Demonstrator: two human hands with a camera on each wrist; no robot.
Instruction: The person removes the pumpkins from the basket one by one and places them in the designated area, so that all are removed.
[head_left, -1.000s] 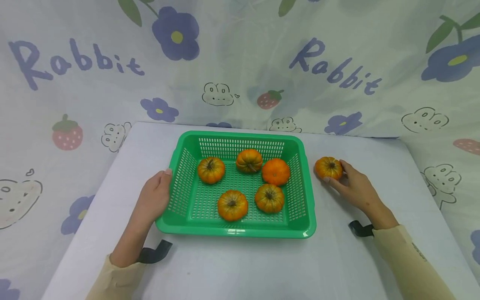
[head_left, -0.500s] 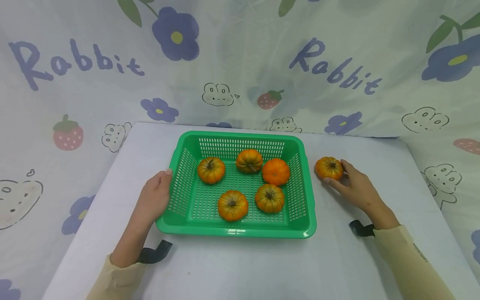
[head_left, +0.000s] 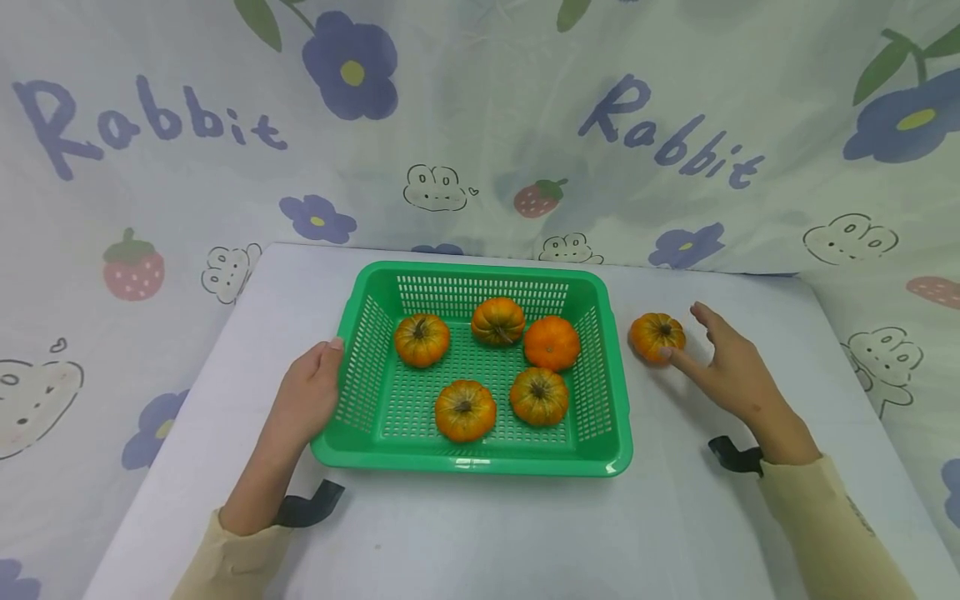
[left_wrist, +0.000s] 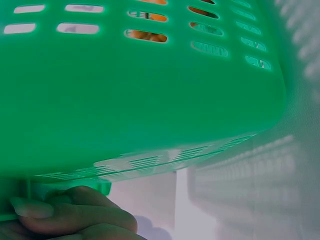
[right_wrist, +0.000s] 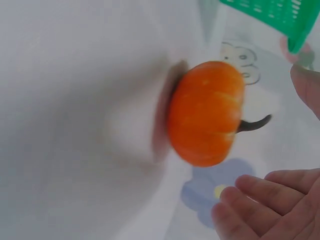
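Observation:
My left hand (head_left: 306, 392) grips the left rim of a green plastic basket (head_left: 472, 463). In the left wrist view, curled fingers (left_wrist: 80, 215) show under the basket's edge, below its slotted wall (left_wrist: 125, 95). A small orange pumpkin (head_left: 651, 337) rests on the table just right of the basket. Beside it is my right hand (head_left: 731, 375), thumb and fingers spread apart. The right wrist view has a gap between that hand's fingers (right_wrist: 270, 200) and the pumpkin (right_wrist: 207, 115), whose dark stem points toward the palm.
Inside the basket lie several more small pumpkins, among them a brighter orange one (head_left: 552, 343) at the right. A white cloth covers the table (head_left: 495, 542). Behind it hangs a printed curtain (head_left: 480, 117) with flowers, rabbits and lettering.
My right hand has let go of the pumpkin, spread its fingers and drawn back slightly to the right. The pumpkin stays in place. My left hand and the basket have not moved.

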